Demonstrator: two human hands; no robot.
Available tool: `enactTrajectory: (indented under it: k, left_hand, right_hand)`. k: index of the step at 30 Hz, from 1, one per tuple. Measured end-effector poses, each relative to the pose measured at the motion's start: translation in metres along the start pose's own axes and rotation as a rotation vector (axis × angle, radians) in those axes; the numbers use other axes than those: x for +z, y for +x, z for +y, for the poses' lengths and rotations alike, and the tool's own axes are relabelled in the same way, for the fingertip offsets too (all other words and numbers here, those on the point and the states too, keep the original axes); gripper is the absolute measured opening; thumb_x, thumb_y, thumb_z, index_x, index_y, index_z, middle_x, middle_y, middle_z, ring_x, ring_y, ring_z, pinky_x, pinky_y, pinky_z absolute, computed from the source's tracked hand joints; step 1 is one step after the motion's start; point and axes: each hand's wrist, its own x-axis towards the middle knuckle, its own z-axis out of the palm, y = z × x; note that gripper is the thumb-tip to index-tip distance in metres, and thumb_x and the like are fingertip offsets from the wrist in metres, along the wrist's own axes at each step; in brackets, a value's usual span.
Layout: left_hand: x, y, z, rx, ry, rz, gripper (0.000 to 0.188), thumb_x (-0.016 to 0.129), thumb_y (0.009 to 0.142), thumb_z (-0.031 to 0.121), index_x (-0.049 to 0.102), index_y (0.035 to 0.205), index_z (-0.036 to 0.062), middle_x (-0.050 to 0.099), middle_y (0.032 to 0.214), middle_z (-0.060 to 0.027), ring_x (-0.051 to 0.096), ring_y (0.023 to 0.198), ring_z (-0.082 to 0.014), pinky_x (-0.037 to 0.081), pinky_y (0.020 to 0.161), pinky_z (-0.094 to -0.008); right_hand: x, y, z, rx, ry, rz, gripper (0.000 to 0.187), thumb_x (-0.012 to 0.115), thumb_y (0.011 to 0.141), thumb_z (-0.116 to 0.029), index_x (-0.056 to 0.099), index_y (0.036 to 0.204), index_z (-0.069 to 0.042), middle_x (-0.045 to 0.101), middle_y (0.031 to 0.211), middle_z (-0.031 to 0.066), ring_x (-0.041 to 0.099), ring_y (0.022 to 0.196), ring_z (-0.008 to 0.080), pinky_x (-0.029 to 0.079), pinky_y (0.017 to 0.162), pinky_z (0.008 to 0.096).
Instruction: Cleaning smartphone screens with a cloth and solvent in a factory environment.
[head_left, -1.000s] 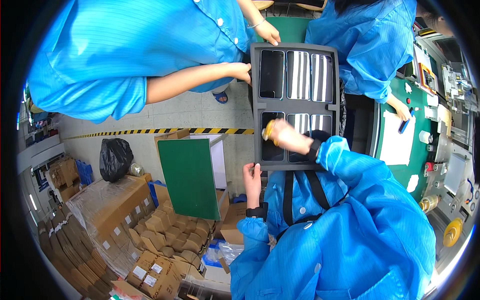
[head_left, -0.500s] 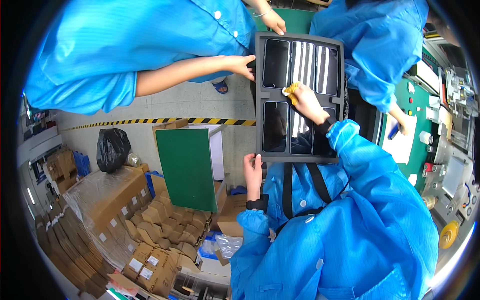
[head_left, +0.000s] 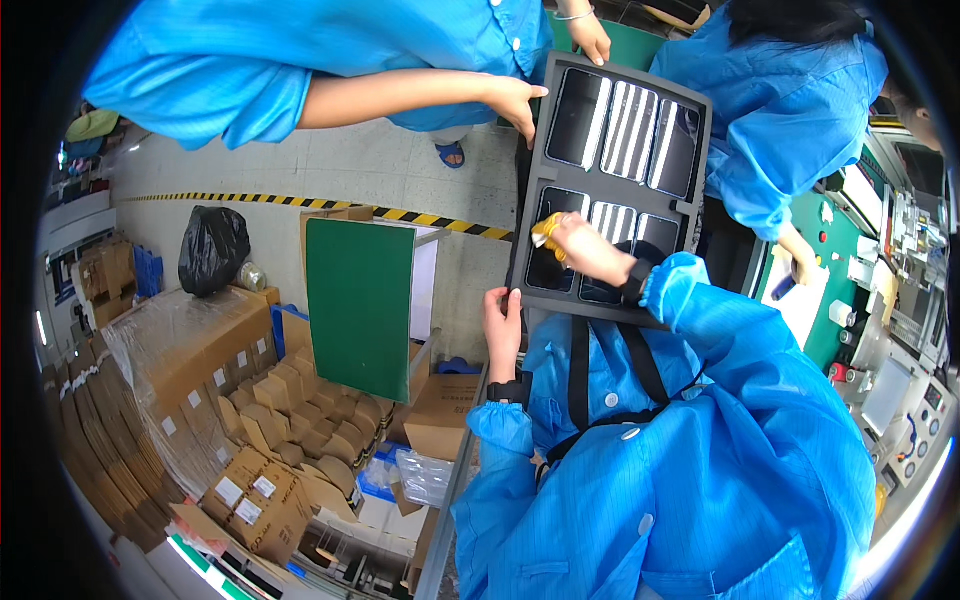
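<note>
A dark grey tray (head_left: 625,191) in front of me carries several flat black phones (head_left: 628,130) in two rows, their glossy screens reflecting striped light. My left hand (head_left: 502,325) grips the tray's near left corner, thumb over the rim; its lower fingers are partly hidden. Bunched in my right hand (head_left: 590,250) is a yellow cloth (head_left: 546,231), over the near-left phone (head_left: 545,272), which hand and cloth partly cover. Whether the cloth touches the screen I cannot tell. At the tray's far left, a co-worker's two hands (head_left: 512,101) hold its edge.
Another co-worker's hand (head_left: 801,262) is over a green workbench (head_left: 830,225) at right, near a dark blue item. Left of me are a green board (head_left: 360,305), stacked cartons (head_left: 255,505), cardboard dividers (head_left: 310,405) and a black bag (head_left: 213,250).
My right hand and the cloth have moved left and nearer, from the tray's middle to the near-left phone. The tray looks slightly turned and shifted right. My left hand keeps its grip.
</note>
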Motion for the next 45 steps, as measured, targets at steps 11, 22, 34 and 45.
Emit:
enactTrajectory:
  k: [11, 22, 34, 45]
  left_hand:
    - [0.003, 0.001, -0.017, 0.096, 0.038, 0.082, 0.029, 0.058, 0.094, 0.021, 0.049, 0.108, -0.0021, 0.056, 0.099, -0.0094, 0.056, 0.082, -0.0138, 0.052, 0.073, -0.0295]
    - [0.005, 0.001, -0.021, 0.105, 0.028, 0.109, 0.029, 0.057, 0.094, 0.022, 0.049, 0.109, -0.0016, 0.056, 0.1, -0.0091, 0.056, 0.082, -0.0147, 0.052, 0.073, -0.0296]
    - [0.012, -0.004, -0.015, 0.108, -0.026, 0.164, 0.028, 0.059, 0.093, 0.024, 0.052, 0.105, -0.0002, 0.057, 0.096, -0.0101, 0.055, 0.076, -0.0169, 0.047, 0.071, -0.0308]
    - [0.01, -0.001, -0.024, 0.122, 0.005, 0.172, 0.027, 0.06, 0.092, 0.023, 0.053, 0.103, -0.0009, 0.057, 0.099, -0.015, 0.054, 0.09, -0.0247, 0.044, 0.081, -0.0342]
  right_hand:
    - [0.024, -0.02, -0.033, -0.224, 0.045, -0.213, 0.015, 0.063, 0.068, -0.008, 0.067, 0.082, -0.003, 0.06, 0.092, 0.0125, 0.056, 0.095, 0.0274, 0.042, 0.085, 0.0369]
    - [-0.017, -0.065, -0.002, -0.217, 0.065, -0.277, 0.019, 0.062, 0.067, -0.002, 0.067, 0.085, 0.0, 0.062, 0.09, 0.0137, 0.058, 0.094, 0.0292, 0.043, 0.083, 0.0389]
    - [0.023, -0.031, -0.03, -0.246, -0.138, -0.049, 0.013, 0.059, 0.072, -0.013, 0.064, 0.08, -0.005, 0.061, 0.084, 0.012, 0.059, 0.08, 0.0254, 0.045, 0.068, 0.0373]
    - [-0.011, -0.003, 0.006, 0.021, -0.097, -0.017, 0.019, 0.059, 0.069, -0.006, 0.059, 0.087, 0.002, 0.057, 0.088, 0.0212, 0.056, 0.081, 0.0368, 0.046, 0.073, 0.0428]
